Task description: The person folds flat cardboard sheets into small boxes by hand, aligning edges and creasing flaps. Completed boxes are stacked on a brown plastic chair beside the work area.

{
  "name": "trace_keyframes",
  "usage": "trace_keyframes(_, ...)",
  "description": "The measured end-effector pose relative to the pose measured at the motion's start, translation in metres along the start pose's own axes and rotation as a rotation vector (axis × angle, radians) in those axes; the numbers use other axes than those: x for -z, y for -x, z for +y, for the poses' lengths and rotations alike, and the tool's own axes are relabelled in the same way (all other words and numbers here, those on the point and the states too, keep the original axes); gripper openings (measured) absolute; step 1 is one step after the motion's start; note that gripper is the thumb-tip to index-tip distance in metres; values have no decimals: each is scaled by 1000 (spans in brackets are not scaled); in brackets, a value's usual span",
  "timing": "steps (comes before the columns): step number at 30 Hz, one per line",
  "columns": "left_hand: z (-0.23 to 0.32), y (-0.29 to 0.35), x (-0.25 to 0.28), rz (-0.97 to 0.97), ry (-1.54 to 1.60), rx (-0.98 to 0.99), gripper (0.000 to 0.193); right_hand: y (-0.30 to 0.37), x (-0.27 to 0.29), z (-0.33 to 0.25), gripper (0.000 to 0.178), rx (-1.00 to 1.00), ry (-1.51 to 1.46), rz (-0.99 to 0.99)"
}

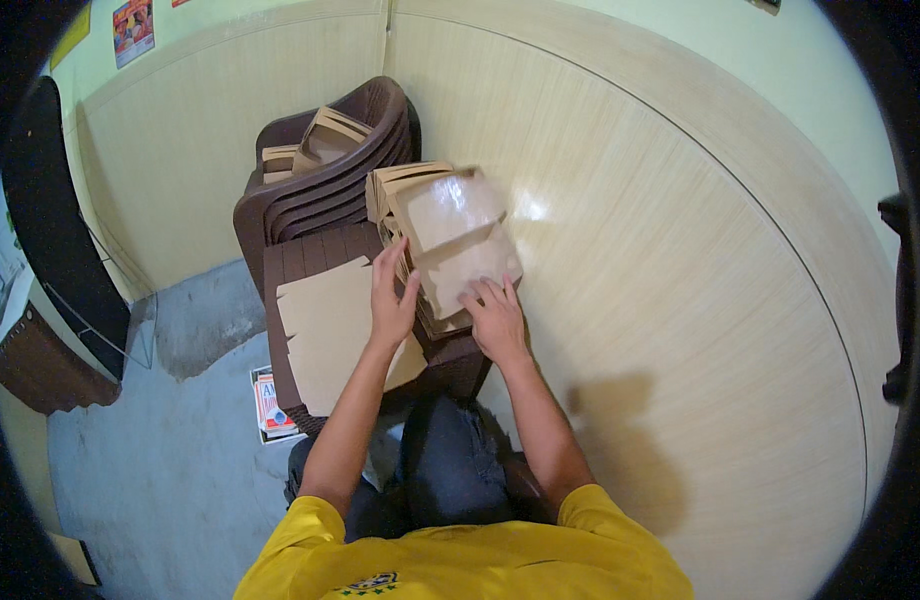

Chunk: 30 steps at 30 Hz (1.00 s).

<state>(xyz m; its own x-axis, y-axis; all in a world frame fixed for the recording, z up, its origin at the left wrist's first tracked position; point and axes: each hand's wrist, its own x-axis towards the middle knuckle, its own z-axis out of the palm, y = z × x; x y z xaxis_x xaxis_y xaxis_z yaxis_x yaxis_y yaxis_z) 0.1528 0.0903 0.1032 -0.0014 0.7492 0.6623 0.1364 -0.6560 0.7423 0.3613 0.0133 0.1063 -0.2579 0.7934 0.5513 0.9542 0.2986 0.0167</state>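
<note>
Brown cardboard boxes with open lids [460, 220] are piled on the right side of a dark brown slatted table top. My left hand [390, 305] is at the left edge of this pile, thumb and fingers apart, with nothing seen between them. On the near right part of the top box, my right hand [497, 318] rests with its fingers spread. Flat cardboard blanks [330, 335] with notched edges lie to the left, partly behind my left forearm. Whether my left fingertips touch the pile I cannot tell.
Stacked brown plastic chairs [325, 195] stand behind the table, with folded cardboard boxes [330, 135] on the top seat. A pale panelled wall [680, 280] runs close along the right. On the grey floor [180, 440], left of the table, sits a small container of printed items [272, 405].
</note>
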Motion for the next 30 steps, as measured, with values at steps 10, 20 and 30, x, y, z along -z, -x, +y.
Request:
trace_keyframes(10,-33,45,-2,-55,129,197,65,21,-13,-14,24,60,-23,-52)
trace_keyframes(20,-35,45,-4,-81,-181,68,71,19,-15,-26,27,110,-33,-77)
trace_keyframes(30,-38,66,-16,-73,-40,323,77,29,-23,-15,36,31,-148,-139)
